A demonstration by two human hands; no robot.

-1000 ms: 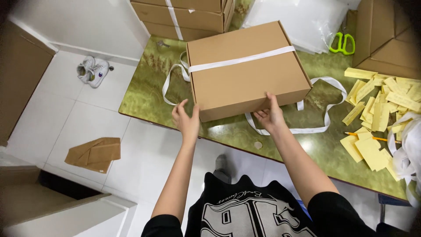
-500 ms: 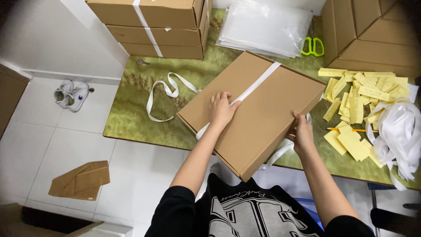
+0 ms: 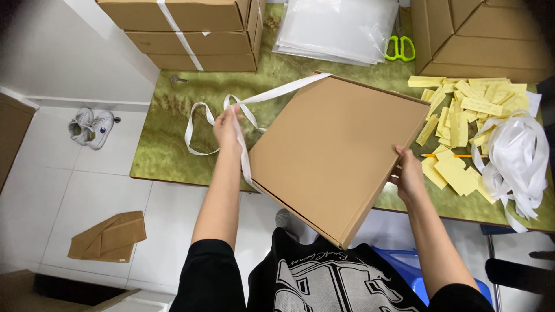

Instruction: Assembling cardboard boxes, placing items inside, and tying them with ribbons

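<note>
Two hands share the work: your left hand (image 3: 226,124) pinches the white strap (image 3: 199,118), limp and light, just left of the cardboard box (image 3: 335,153). Your right hand (image 3: 409,175) clasps the box's right edge. Stiff but probably light, the box is best gripped at opposite edges. It lies tilted, overhanging the green table (image 3: 173,156), long axis running diagonally.

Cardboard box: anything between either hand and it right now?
Nothing visible. The right hand grips the cardboard box directly at its right edge. The left hand is off the box, holding the white strap just left of it; only that strap runs between this hand and the box.
</note>
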